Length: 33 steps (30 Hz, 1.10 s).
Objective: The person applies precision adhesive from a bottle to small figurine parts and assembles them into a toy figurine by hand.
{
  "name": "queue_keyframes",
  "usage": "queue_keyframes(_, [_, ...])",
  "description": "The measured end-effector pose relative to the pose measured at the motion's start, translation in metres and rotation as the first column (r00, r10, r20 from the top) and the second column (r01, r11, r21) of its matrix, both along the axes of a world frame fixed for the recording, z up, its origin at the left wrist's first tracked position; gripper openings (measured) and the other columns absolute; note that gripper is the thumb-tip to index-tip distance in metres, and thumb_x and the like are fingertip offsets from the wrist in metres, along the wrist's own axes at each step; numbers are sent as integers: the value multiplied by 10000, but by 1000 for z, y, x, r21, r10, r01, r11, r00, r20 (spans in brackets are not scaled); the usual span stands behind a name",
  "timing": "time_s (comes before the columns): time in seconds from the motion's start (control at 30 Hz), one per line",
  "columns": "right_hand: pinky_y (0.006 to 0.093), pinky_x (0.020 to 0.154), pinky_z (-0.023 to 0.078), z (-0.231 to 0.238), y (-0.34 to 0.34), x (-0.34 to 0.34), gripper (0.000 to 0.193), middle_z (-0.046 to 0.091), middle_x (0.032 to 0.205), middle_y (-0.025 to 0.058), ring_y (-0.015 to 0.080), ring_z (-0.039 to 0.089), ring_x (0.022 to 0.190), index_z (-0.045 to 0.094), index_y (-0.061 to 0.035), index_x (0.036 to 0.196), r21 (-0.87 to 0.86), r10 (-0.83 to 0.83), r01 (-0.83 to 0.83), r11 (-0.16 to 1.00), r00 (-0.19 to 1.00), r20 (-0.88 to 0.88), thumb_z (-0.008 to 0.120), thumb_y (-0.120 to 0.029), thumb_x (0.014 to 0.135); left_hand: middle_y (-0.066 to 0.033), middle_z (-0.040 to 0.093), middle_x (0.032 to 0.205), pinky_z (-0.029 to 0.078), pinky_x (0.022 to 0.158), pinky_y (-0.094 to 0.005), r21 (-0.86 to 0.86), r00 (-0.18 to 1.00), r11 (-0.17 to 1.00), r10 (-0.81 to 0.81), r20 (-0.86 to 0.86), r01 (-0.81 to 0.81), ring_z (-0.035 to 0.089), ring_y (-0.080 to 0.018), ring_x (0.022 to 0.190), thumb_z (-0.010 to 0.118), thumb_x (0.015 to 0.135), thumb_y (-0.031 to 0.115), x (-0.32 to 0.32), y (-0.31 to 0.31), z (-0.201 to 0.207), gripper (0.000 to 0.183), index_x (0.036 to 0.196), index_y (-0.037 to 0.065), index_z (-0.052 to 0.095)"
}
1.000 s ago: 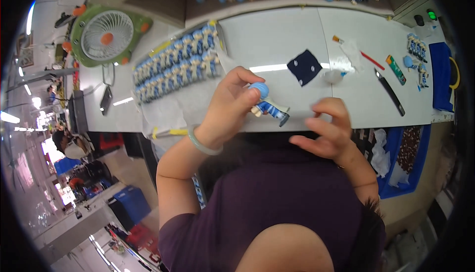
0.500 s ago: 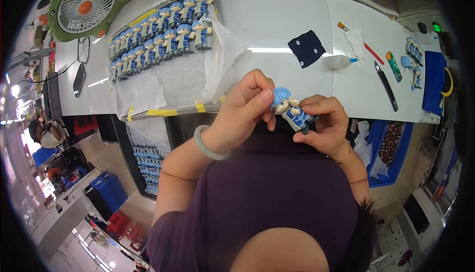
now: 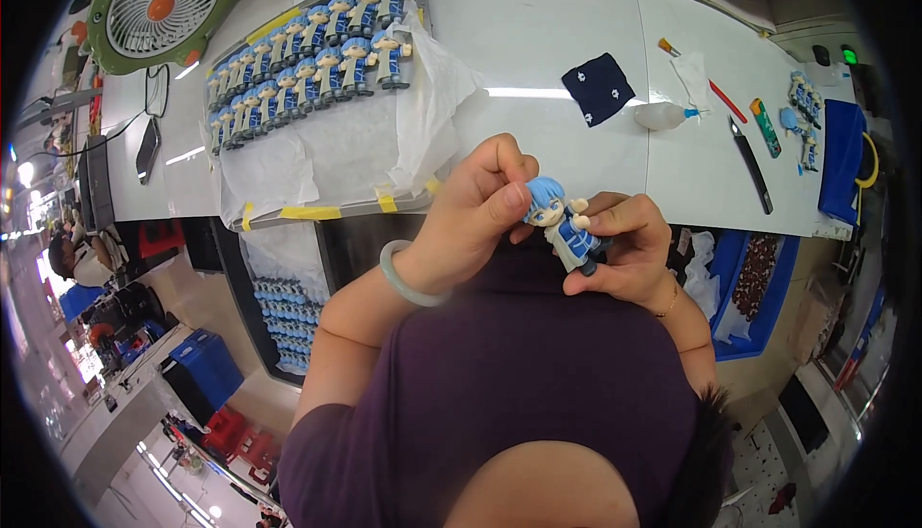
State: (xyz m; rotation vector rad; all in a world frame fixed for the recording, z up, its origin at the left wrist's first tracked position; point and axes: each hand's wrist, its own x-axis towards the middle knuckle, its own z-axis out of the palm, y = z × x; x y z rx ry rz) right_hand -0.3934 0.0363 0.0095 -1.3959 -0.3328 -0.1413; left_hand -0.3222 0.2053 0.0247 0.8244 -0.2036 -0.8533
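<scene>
I have a small plastic-looking figurine with light-blue hair and a blue-and-white outfit (image 3: 574, 240) up between my two hands, in front of my chest, by the near edge of the glossy white table (image 3: 519, 38). It lies just right of my left hand (image 3: 475, 196) and just left of my right hand (image 3: 629, 240), touching both.

Its long axis runs aslant: the head is up toward my left thumb, the feet slope down toward my right thumb, and the face is turned up toward me. So my left hand is the nearer one to the head, my right to the legs.

My right hand is closed on the lower body, thumb below by the feet and forefinger above. My left hand is curled, its thumb against the side of the blue hair; the fingers behind are partly hidden, so I cannot tell how firmly they grip.

Beyond my left hand sits a paper-lined grey tray edged with yellow tape (image 3: 355, 168), with two rows of similar figurines (image 3: 331, 72).
</scene>
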Motion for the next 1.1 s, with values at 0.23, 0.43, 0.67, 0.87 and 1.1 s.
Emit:
queue_keyframes(0.23, [247, 516, 433, 0, 1, 6, 442, 580, 797, 113, 178, 556, 644, 539, -68, 925, -131, -64, 93, 987, 976, 209, 789, -83, 561, -21, 466, 751, 355, 508, -188, -45, 1000, 999, 14, 26, -13, 410, -64, 600, 550, 835, 329, -1, 2, 0, 290, 878, 72, 423])
queue_keyframes(0.43, [247, 502, 419, 9, 1, 6, 390, 568, 774, 77, 173, 534, 613, 577, -69, 897, -191, -88, 139, 972, 963, 256, 776, -61, 561, -39, 494, 829, 362, 544, -191, 116, 996, 993, 1, 92, -12, 420, -67, 608, 432, 883, 325, -1, 1, 7, 325, 1011, 27, 454])
queue_keyframes(0.67, [248, 492, 415, 11, 1, 7, 360, 564, 763, 63, 171, 525, 593, 591, -66, 883, -212, -44, 99, 972, 968, 249, 769, -89, 572, -66, 485, 869, 370, 695, -229, 144, 948, 940, -316, 24, 310, 472, -120, 792, 369, 830, 431, 9, 8, -2, 466, 963, -2, 474])
queue_keyframes(0.87, [248, 490, 414, 8, -1, 7, 347, 563, 755, 59, 174, 524, 588, 592, -66, 880, -203, -37, 91, 975, 966, 257, 765, -104, 582, -22, 446, 814, 306, 571, -183, 99, 969, 971, -229, 91, 220, 384, -58, 663, 388, 831, 443, 1, 5, -1, 430, 936, 34, 467])
queue_keyframes(1.1, [263, 484, 408, 6, 0, 7, 355, 560, 745, 60, 187, 525, 583, 588, -73, 885, -199, 5, 52, 979, 961, 275, 765, -99, 578, -51, 486, 868, 372, 724, -248, 187, 900, 974, -195, 390, 130, 452, -121, 784, 380, 853, 335, 1, 9, 2, 344, 936, 15, 476])
